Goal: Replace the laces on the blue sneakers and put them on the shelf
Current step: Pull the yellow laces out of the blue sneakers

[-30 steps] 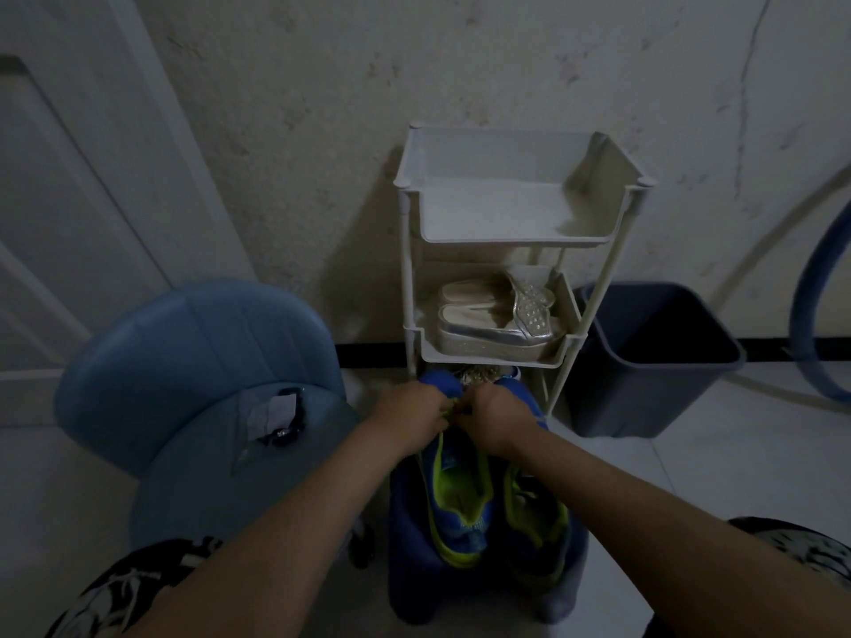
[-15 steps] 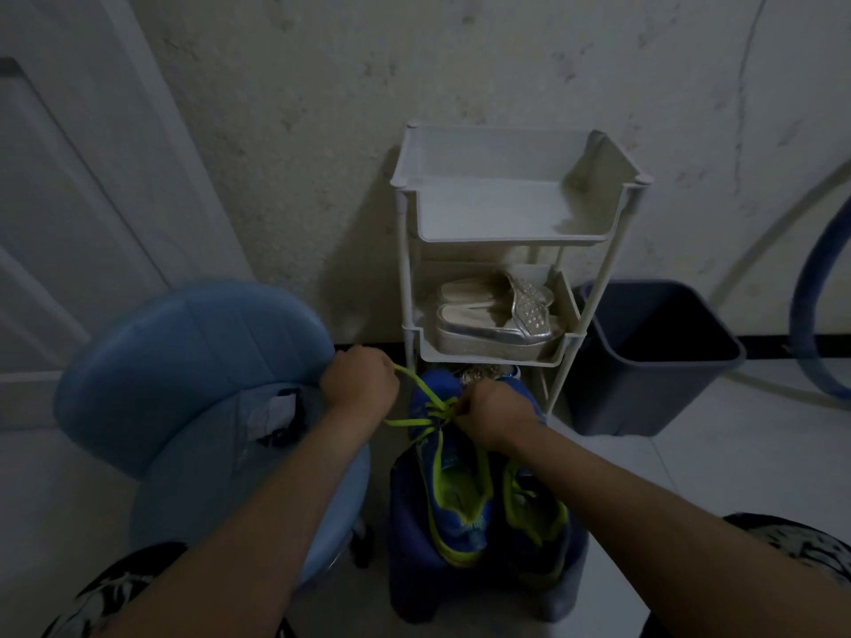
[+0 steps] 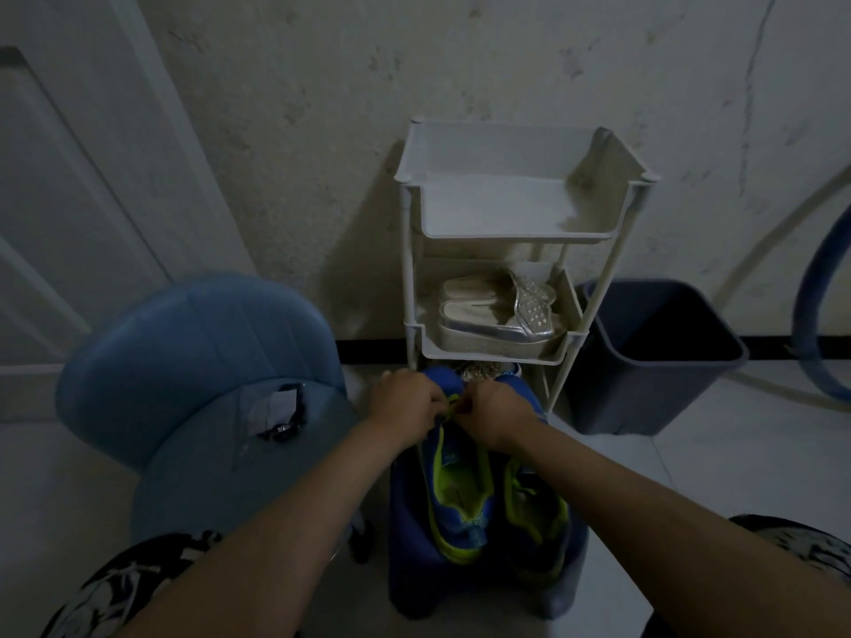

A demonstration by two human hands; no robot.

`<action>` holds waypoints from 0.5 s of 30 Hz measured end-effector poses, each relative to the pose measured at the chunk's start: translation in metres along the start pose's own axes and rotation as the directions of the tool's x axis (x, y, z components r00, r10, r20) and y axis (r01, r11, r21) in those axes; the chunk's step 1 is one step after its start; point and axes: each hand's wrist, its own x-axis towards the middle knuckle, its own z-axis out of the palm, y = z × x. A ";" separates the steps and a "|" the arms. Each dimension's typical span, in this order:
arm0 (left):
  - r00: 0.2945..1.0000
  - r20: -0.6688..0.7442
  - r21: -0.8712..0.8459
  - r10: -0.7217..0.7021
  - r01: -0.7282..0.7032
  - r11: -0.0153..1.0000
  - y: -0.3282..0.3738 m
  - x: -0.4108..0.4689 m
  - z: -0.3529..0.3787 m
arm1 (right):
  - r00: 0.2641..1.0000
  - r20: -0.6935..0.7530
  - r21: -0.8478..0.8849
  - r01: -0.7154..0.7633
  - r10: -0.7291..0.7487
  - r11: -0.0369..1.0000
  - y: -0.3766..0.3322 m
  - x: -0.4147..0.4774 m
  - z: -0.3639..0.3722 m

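Observation:
Two blue sneakers with yellow-green lining stand side by side on a low blue stool, toes toward the shelf. The left sneaker has a yellow-green lace near its toe. My left hand and my right hand meet over that spot, and both pinch the lace between curled fingers. The right sneaker lies behind my right forearm. A white three-tier shelf stands against the wall just beyond the sneakers, its top tier bare.
Silver platform sandals fill the middle tier. A dark bin stands right of the shelf. A blue chair with small dark and white items on its seat is on the left. A blue hoop leans at the right.
My left hand, which had pulled the lace out to the left half a second ago, has come back to the right hand over the left sneaker's toe.

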 end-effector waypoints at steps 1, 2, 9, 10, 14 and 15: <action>0.998 -0.046 -0.008 -0.034 0.033 0.999 -0.001 -0.001 -0.002 | 1.000 0.000 0.000 -0.002 0.002 1.000 0.000 0.000 -0.001; 0.992 -0.101 -0.024 -0.081 0.079 0.997 -0.003 -0.001 -0.004 | 1.000 0.003 0.000 -0.003 0.003 1.000 0.001 0.001 -0.001; 0.868 -0.208 -0.217 -0.450 0.408 0.887 -0.026 0.002 -0.014 | 1.000 0.003 -0.028 0.016 -0.016 0.999 -0.001 -0.002 -0.003; 0.892 -0.191 -0.129 -0.411 0.392 0.911 -0.024 0.000 -0.011 | 1.000 -0.009 -0.036 0.019 -0.019 0.999 -0.002 -0.002 -0.003; 0.995 -0.091 -0.008 -0.045 0.045 0.999 -0.017 0.001 0.005 | 0.999 -0.037 -0.048 0.026 -0.028 0.999 -0.004 -0.004 -0.001; 0.999 -0.011 -0.069 0.031 -0.032 0.997 -0.013 0.001 0.008 | 0.999 -0.038 -0.042 0.026 -0.027 0.999 -0.004 -0.004 -0.001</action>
